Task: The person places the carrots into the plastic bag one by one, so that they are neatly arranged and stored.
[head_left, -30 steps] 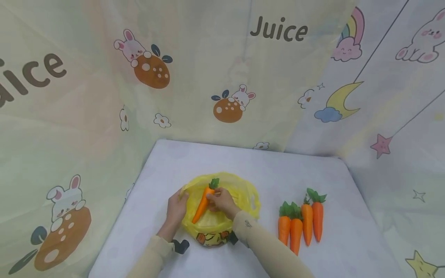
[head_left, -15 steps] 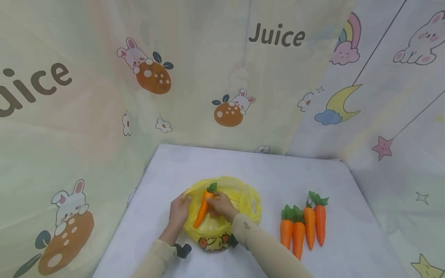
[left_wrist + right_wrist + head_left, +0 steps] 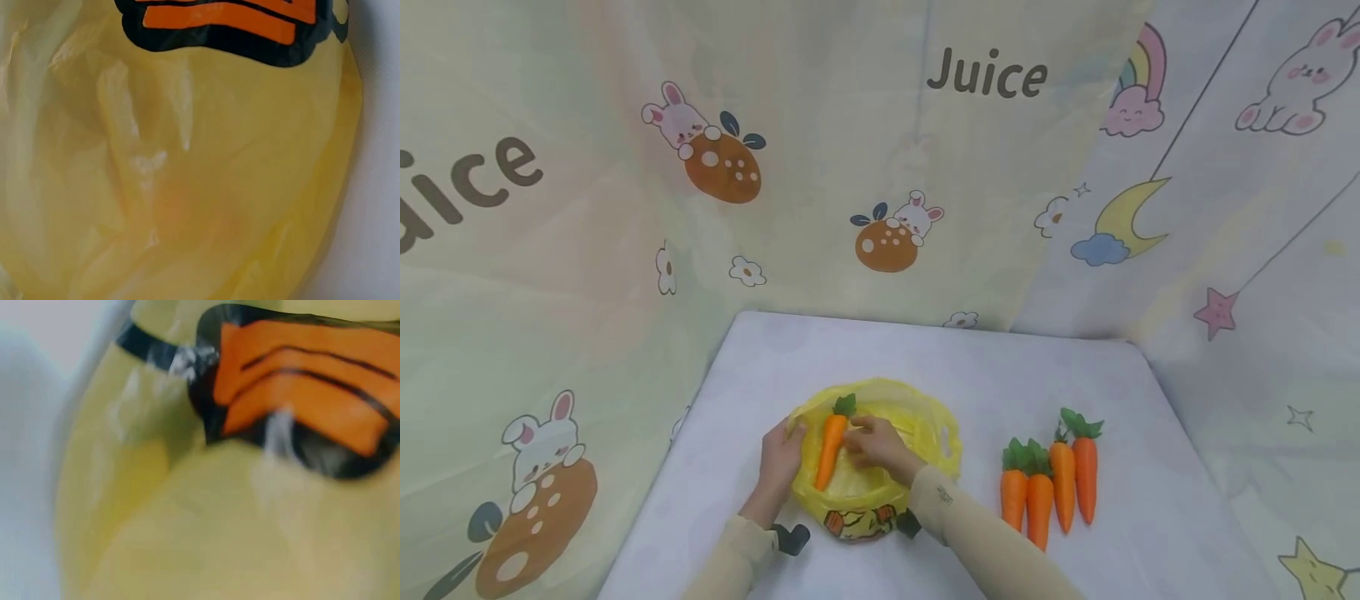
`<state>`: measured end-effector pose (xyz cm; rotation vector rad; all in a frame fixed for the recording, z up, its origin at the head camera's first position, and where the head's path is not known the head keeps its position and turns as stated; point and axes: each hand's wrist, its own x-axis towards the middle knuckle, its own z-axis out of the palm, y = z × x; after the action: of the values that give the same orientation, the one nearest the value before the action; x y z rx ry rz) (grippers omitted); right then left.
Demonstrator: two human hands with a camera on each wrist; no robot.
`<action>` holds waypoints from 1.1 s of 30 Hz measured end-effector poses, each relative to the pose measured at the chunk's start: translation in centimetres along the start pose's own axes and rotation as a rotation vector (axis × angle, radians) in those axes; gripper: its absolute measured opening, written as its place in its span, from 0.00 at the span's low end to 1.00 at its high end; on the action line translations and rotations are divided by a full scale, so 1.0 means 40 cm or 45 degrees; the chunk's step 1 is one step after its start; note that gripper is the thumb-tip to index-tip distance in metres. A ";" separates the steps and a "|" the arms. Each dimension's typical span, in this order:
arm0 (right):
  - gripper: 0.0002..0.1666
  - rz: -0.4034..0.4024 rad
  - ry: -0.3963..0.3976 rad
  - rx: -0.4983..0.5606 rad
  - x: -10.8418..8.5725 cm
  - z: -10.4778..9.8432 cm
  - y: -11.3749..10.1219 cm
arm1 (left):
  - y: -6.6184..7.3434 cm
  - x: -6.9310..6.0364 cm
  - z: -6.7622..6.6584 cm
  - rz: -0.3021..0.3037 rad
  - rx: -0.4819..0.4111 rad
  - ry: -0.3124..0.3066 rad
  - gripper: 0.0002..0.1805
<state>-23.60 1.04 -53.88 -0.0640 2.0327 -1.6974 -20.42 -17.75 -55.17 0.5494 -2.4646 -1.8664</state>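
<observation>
A yellow plastic bag [image 3: 925,417] lies on the table with its mouth spread open. My left hand [image 3: 781,454] holds the bag's left rim, thumb over the edge. Inside the mouth, an orange carrot [image 3: 830,450] with a green leafy top leans along the left side. Just right of that carrot is my right hand [image 3: 882,443], fingers loosely bent and seemingly off it. Both wrist views are filled by the bag's yellow film [image 3: 237,137] and its orange and black print [image 3: 300,375]; neither hand shows there.
Several more carrots [image 3: 1063,483] with green tops lie side by side on the white table [image 3: 1000,367], right of the bag. Printed curtains [image 3: 805,150] rise behind the table and at both sides.
The carrot in the bag has shifted left and stands more upright. My right hand, which held it, has let go and drawn slightly right. My left hand keeps hold of the rim.
</observation>
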 end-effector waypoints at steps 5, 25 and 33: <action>0.35 -0.128 -0.002 -0.213 -0.054 -0.043 -0.038 | -0.001 -0.001 -0.002 -0.021 -0.007 0.002 0.22; 0.57 -0.514 0.878 -1.441 -0.272 -0.366 -0.153 | -0.004 0.004 -0.007 -0.081 -0.028 -0.016 0.22; 0.55 0.040 0.708 -1.333 -0.309 -0.409 -0.065 | -0.003 0.000 -0.005 -0.083 -0.020 -0.032 0.22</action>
<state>-19.84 19.58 -45.54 0.1072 3.0943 -0.4718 -20.32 -17.96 -55.23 0.6174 -2.4741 -1.9259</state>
